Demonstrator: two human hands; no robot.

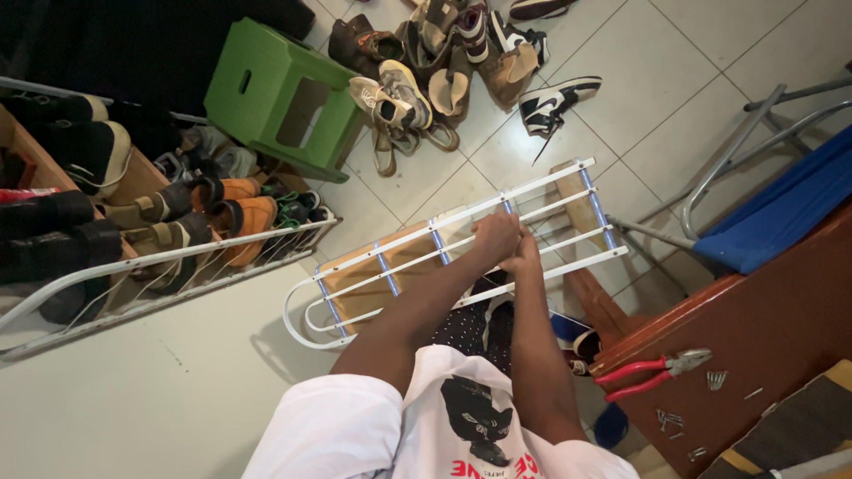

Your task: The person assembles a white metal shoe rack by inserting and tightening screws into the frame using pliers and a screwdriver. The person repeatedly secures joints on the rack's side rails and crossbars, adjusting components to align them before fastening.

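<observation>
A white metal wire shelf rack (pixel 382 253) with blue joints stands tilted in front of me over the tiled floor. My left hand (pixel 493 238) is closed around one of its middle rails. My right hand (pixel 524 255) sits right beside it, fingers curled on the same rail, the two hands touching. Behind the rack a wooden board (pixel 355 293) shows through the bars. My forearms reach out from a white printed shirt.
A shoe rack full of shoes (pixel 133 231) stands at left, a green plastic stool (pixel 280 98) beyond it. Loose shoes (pixel 444 71) are piled on the floor ahead. At right, a wooden table holds red-handled pliers (pixel 652 371) and several screws; a blue folding chair (pixel 781 208) stands behind.
</observation>
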